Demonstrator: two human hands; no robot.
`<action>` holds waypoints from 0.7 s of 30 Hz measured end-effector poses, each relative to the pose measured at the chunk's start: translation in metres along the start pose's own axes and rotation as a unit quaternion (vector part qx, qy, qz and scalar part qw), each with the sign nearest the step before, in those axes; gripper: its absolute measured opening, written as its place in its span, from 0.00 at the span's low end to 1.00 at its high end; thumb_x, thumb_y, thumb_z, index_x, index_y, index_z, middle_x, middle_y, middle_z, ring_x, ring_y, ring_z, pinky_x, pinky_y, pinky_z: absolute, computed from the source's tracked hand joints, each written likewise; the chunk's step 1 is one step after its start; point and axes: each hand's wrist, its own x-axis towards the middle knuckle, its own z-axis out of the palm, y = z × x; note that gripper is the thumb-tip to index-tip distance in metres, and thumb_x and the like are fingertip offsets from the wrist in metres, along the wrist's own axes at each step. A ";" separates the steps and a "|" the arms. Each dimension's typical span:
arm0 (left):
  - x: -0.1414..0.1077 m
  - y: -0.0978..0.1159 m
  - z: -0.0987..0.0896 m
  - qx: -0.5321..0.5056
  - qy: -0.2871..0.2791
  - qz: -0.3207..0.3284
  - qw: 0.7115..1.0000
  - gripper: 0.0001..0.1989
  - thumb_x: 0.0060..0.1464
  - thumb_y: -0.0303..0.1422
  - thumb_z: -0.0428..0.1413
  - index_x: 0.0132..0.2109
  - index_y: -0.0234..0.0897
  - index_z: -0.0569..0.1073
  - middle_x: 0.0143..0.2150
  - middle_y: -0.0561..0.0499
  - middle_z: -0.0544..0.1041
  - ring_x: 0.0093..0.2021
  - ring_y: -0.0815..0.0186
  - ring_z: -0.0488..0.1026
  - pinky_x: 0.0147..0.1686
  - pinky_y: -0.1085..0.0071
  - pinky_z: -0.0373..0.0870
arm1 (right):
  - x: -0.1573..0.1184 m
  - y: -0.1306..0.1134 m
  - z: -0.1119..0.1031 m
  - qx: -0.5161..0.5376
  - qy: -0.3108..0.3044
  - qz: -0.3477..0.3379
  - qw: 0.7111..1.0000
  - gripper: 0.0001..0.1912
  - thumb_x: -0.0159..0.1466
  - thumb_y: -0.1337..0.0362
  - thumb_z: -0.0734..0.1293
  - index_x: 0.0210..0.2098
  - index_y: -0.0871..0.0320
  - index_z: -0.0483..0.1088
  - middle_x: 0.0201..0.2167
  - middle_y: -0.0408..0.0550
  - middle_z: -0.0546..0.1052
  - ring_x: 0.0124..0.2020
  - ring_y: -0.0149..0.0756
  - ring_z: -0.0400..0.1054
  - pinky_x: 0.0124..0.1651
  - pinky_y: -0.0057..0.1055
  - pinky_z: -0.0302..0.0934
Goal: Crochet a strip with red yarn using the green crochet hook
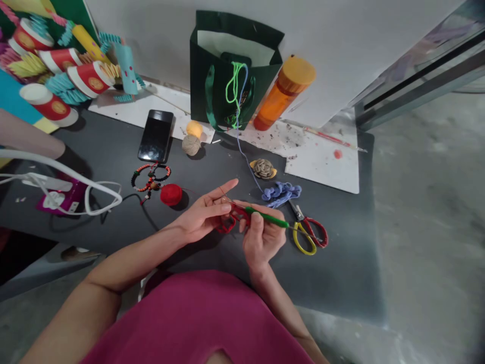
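My right hand [264, 237] grips a crochet hook [267, 217] by its green handle, its thin metal tip pointing left. My left hand [206, 215] pinches a small piece of red crochet work [226, 225] between thumb and fingers, with its index finger stretched out. The hook's tip meets the red yarn at the left fingertips; the exact stitch is too small to make out. To the left of that hand lies a ball of red yarn [171, 194]. Right of my right hand are scissors [305, 235] with one yellow and one red handle.
A bundle of blue yarn [282, 193] lies by the scissors, its strand running up to a dark green paper bag [200, 76]. Behind stand an orange bottle [282, 93], a phone [155, 135] and small yarn balls [191, 144]. Beaded bracelets [141, 177] and a white cable [94, 187] lie left.
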 end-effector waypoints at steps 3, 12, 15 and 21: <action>0.001 0.002 0.000 0.005 0.001 0.010 1.000 0.30 0.45 0.27 0.73 0.56 0.45 0.81 0.27 0.60 0.72 0.28 0.77 0.69 0.34 0.79 0.67 | 0.002 0.001 -0.001 0.019 0.021 0.025 0.999 0.04 0.73 0.62 0.64 0.46 0.50 0.71 0.35 0.45 0.83 0.23 0.33 0.77 0.19 0.26 0.62; -0.002 0.003 0.008 0.039 -0.005 0.036 0.999 0.26 0.44 0.28 0.74 0.53 0.43 0.83 0.31 0.56 0.78 0.31 0.73 0.74 0.37 0.73 0.70 | 0.013 -0.005 0.006 0.090 -0.040 0.138 0.985 0.10 0.73 0.53 0.63 0.40 0.51 0.66 0.25 0.42 0.82 0.16 0.32 0.73 0.11 0.24 0.50; -0.003 0.001 0.008 0.062 -0.011 0.058 0.996 0.27 0.45 0.29 0.73 0.54 0.45 0.82 0.33 0.55 0.80 0.31 0.72 0.74 0.36 0.73 0.69 | 0.010 -0.006 0.009 0.087 -0.041 0.118 0.988 0.10 0.70 0.53 0.67 0.39 0.53 0.70 0.29 0.44 0.84 0.17 0.30 0.73 0.12 0.23 0.52; -0.001 -0.001 0.006 0.099 0.009 0.115 0.988 0.27 0.48 0.31 0.72 0.57 0.49 0.81 0.36 0.57 0.79 0.32 0.74 0.74 0.38 0.73 0.71 | 0.007 -0.004 0.005 0.013 -0.052 0.018 0.998 0.05 0.71 0.63 0.67 0.44 0.52 0.76 0.37 0.47 0.86 0.21 0.30 0.76 0.16 0.23 0.62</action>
